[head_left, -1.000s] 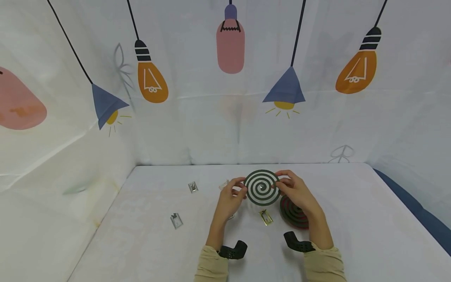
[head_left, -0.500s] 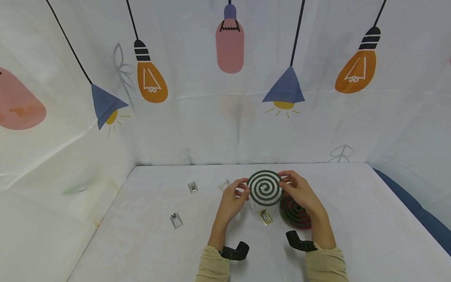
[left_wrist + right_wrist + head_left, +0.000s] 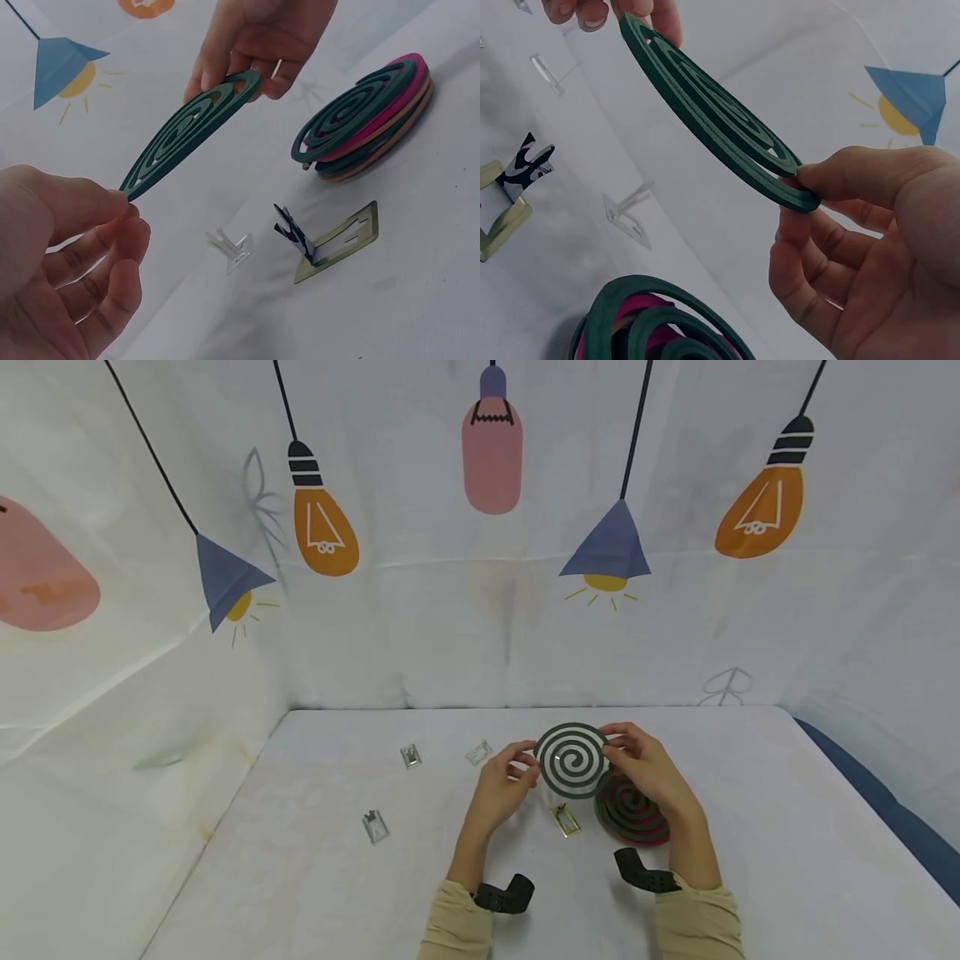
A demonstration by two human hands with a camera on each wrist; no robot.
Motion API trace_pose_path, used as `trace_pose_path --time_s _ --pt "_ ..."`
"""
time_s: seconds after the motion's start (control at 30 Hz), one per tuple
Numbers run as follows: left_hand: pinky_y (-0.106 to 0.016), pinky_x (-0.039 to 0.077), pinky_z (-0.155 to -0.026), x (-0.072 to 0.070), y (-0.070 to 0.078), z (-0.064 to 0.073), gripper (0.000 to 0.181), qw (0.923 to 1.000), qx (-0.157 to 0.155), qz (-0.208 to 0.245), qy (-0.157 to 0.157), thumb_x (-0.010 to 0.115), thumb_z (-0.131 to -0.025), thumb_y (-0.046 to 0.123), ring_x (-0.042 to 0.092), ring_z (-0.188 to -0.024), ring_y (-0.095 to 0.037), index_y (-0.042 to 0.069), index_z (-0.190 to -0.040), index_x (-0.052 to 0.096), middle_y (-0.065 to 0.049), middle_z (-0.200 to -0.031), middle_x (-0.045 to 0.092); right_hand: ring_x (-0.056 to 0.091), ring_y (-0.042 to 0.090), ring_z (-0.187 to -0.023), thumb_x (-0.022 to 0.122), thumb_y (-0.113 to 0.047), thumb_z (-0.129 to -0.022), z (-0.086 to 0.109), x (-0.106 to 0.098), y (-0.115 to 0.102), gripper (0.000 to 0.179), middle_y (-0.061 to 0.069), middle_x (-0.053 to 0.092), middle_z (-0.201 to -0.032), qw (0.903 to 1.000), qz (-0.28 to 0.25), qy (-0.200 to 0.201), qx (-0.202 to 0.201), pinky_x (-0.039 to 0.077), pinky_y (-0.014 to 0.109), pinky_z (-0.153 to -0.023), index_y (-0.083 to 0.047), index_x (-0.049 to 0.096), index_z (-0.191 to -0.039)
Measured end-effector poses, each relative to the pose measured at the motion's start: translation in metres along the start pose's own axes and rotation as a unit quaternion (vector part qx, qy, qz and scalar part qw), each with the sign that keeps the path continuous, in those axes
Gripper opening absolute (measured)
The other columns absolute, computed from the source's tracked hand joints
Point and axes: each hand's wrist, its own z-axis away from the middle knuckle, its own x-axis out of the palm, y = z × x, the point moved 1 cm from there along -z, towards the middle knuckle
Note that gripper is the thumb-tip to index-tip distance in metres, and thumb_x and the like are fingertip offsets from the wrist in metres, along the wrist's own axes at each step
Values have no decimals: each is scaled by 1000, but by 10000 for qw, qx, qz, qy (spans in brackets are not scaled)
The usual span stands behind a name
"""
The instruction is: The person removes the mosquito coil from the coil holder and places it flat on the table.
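A green mosquito coil is held up above the table, flat face toward the head camera. My left hand pinches its left edge between thumb and index finger. On the opposite rim, my right hand grips the coil's outer end with thumb and fingers. Just below the right hand lies a stack of coils, green on top with pink and tan layers under it. A gold metal coil stand with an upright prong sits on the table beneath the held coil.
Farther left on the white table lie several small stands: a silver one, another silver one nearer me, and a pale one at the back. A printed white cloth hangs behind the table.
Both hands have shifted slightly to the right with the coil between them. The pale stand at the back has come out from behind the left hand.
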Motion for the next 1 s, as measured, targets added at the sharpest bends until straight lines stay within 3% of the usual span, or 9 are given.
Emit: trace_pose_path --time_s 0.27,0.5,1.0 --pt "-18 50 -59 6 -2 0 36 9999 23 -63 -103 63 -90 12 66 -76 -9 12 -125 58 -7 -99 68 62 19 -91 55 -23 -96 4 -5 0 39 19 61 -113 9999 120 -14 52 52 28 -75 -7 48 -131" --pt "-18 49 -57 8 1 0 33 9999 72 -82 -101 61 -91 13 68 -75 -14 10 -124 59 -9 -99 68 62 12 -84 55 -21 -96 4 -7 1 37 20 62 -109 9999 146 29 -9 52 26 -72 -5 49 -129" --pt "-19 48 -59 14 2 1 33 9995 115 -39 -295 59 -93 17 68 -77 -14 10 -125 59 -8 -100 68 60 11 -88 55 -19 -96 8 -13 3 36 21 59 -112 9990 427 91 108 52 26 -73 -3 50 -127"
